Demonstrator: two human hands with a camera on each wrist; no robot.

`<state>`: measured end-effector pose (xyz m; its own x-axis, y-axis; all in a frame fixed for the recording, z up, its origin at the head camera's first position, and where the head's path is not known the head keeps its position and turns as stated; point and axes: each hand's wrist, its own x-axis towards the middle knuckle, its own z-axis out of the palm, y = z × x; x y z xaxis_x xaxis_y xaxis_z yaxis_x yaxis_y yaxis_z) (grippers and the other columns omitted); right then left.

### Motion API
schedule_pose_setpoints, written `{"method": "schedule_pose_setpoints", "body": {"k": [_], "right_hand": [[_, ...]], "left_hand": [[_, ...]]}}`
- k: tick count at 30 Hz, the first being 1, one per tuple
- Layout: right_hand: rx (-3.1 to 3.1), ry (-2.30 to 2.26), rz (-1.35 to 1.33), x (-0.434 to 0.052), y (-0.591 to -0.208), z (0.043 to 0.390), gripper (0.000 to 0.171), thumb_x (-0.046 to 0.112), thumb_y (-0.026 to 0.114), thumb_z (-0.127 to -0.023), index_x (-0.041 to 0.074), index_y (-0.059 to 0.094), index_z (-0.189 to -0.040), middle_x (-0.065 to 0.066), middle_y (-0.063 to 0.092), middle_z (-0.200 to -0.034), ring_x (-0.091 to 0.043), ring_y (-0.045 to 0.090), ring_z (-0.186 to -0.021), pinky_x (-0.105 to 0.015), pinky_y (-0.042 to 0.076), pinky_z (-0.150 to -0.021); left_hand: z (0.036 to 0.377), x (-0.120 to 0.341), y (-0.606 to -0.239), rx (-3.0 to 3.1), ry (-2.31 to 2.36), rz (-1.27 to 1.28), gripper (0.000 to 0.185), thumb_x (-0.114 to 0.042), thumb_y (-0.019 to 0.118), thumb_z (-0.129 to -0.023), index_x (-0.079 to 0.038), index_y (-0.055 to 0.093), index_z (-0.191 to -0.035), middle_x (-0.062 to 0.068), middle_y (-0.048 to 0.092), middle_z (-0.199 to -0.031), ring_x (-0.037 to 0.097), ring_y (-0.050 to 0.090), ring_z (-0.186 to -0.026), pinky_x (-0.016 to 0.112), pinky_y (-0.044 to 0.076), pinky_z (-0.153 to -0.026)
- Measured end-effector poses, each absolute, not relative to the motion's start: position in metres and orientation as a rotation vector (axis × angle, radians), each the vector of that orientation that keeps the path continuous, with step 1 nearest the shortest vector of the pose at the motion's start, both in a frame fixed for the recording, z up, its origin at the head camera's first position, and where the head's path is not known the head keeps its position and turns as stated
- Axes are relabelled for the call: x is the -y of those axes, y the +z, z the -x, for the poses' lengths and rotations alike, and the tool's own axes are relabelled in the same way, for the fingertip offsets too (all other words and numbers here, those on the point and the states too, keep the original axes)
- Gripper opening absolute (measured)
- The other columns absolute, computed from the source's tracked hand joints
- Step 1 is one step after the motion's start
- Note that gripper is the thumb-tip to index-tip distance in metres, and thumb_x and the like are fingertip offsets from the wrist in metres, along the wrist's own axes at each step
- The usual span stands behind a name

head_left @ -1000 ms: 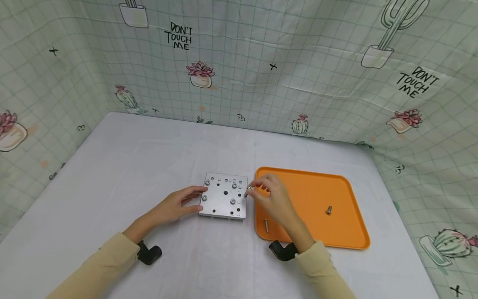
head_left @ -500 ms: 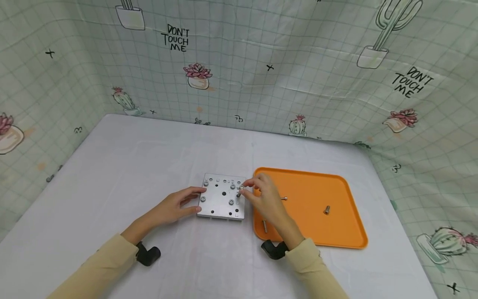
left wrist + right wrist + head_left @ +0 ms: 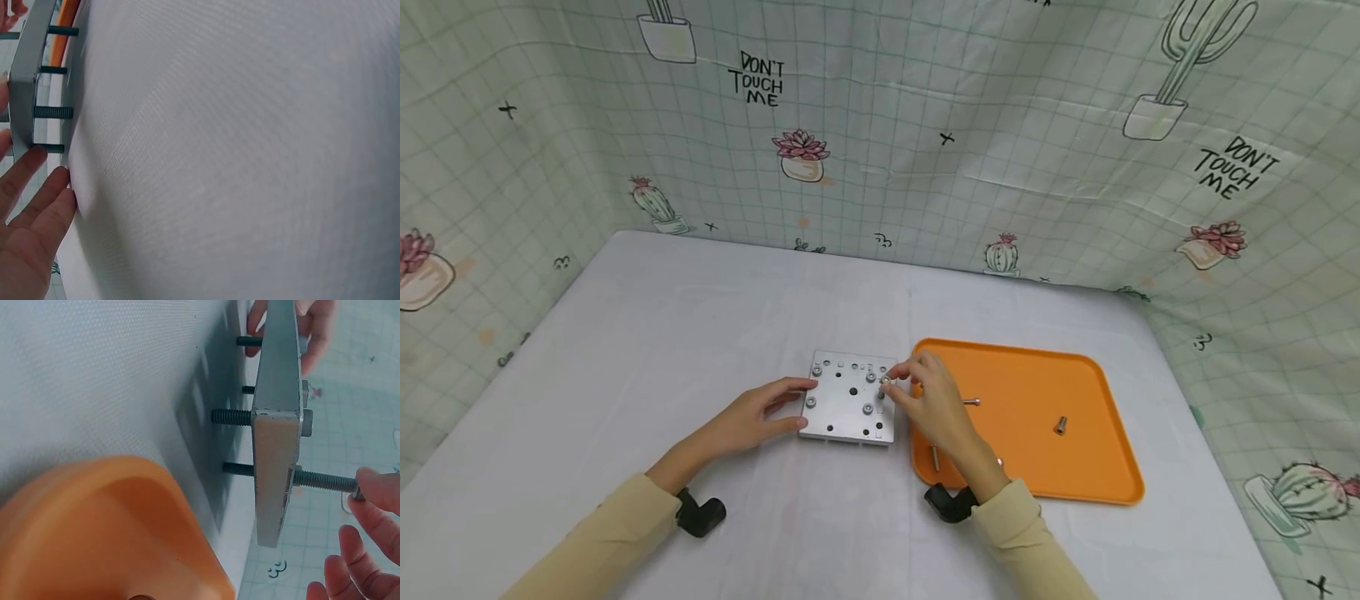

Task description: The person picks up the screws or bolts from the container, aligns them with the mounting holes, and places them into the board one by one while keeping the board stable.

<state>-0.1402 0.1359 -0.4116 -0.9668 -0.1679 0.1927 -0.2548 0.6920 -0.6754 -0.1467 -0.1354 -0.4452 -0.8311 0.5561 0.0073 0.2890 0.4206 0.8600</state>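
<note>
A square metal plate [image 3: 848, 407] stands on the white table, raised on screws that poke out underneath [image 3: 232, 417]. My left hand [image 3: 801, 404] holds the plate's left edge, thumb on top and fingers [image 3: 37, 200] beside it. My right hand [image 3: 891, 385] pinches the head of a screw [image 3: 325, 481] whose shank sits partway through a hole near the plate's right edge [image 3: 278, 425]. Several other screw heads show on the plate's top.
An orange tray [image 3: 1097, 392] lies right of the plate, holding three loose screws [image 3: 1060, 425] [image 3: 970, 402] [image 3: 935, 457]. Its rim [image 3: 94, 487] is close to the plate. Cactus-print cloth walls enclose the table on three sides.
My right hand has carried the screw left from the tray's edge to the plate's right side. The left hand and plate have stayed put.
</note>
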Motion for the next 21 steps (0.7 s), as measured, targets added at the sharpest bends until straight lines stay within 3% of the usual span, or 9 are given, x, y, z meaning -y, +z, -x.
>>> {"method": "schedule_pose_setpoints", "body": {"k": [21], "right_hand": [[2.823, 1.072, -0.371, -0.1373, -0.4171, 0.1422, 0.015, 0.024, 0.072, -0.082, 0.012, 0.067, -0.09, -0.003, 0.054, -0.092, -0.02, 0.045, -0.088, -0.026, 0.038, -0.067]], "left_hand": [[0.1453, 0.1334, -0.4453, -2.4, 1.382, -0.723, 0.051, -0.02, 0.066, -0.087, -0.008, 0.048, -0.134, 0.014, 0.046, -0.14, 0.033, 0.048, -0.125, 0.043, 0.037, -0.109]]}}
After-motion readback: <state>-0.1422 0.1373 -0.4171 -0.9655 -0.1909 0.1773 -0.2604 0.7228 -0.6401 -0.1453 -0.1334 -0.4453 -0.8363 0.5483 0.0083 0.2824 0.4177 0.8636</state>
